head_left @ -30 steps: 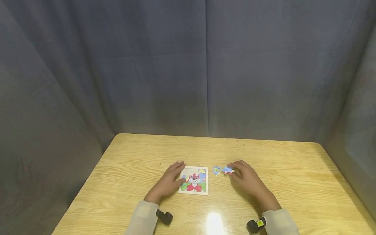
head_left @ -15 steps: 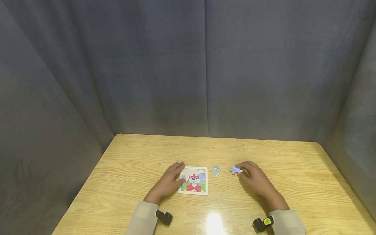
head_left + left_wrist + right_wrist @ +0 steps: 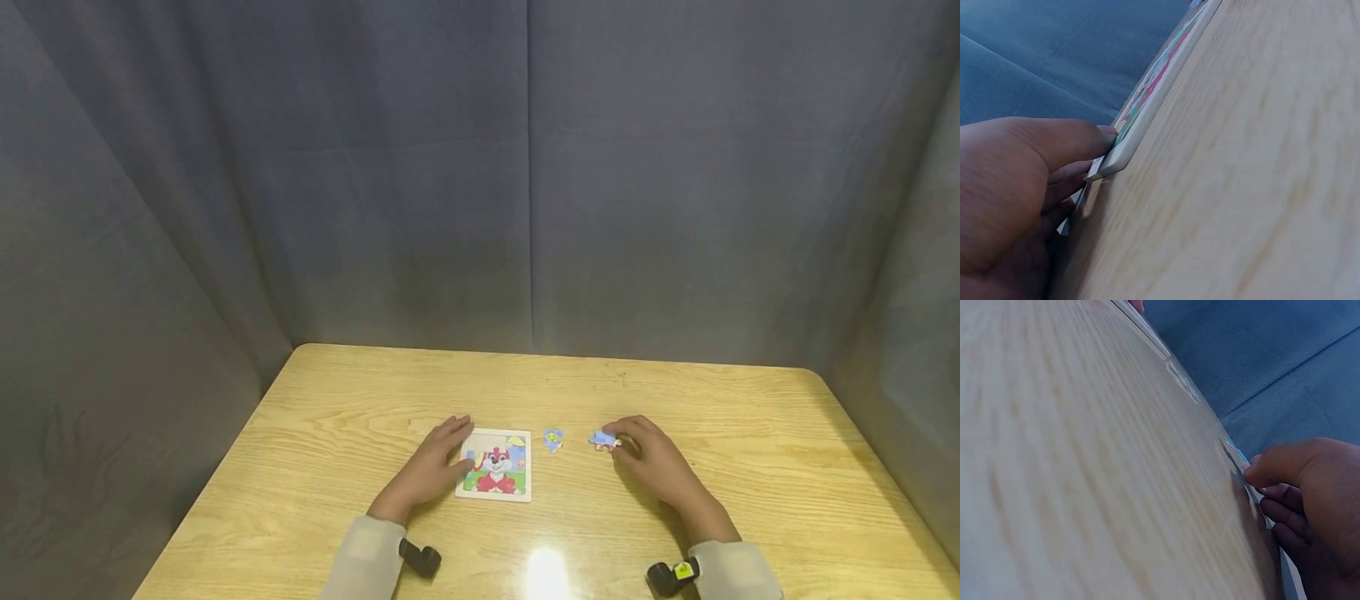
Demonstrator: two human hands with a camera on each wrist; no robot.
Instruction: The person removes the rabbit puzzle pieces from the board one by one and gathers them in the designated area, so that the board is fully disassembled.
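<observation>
A small square jigsaw puzzle tray (image 3: 528, 467) with a pale rim lies on the table, showing a red and white cartoon animal. Its upper left part is bare. My left hand (image 3: 429, 468) holds the tray's left side; in the left wrist view the thumb (image 3: 1079, 140) lies on the rim, the other fingers beside and partly hidden. Between thumb and forefinger, my right hand (image 3: 657, 462) pinches a blue and pink puzzle piece (image 3: 602, 440). In the right wrist view this piece (image 3: 1235, 452) appears slightly tilted off the table. Another puzzle piece (image 3: 552, 439), blue with yellow, lies between tray and right hand.
The light wood table (image 3: 360, 392) has rounded far corners. Grey-blue curtains (image 3: 405, 208) hang behind it and at both sides. Each wrist wears a black camera, such as the left one (image 3: 422, 558). Bright glare (image 3: 547, 575) shines near the front.
My right hand has moved right with the pinched piece, parting it from the blue and yellow piece, and then has stayed nearly still. The left hand and tray have kept their place.
</observation>
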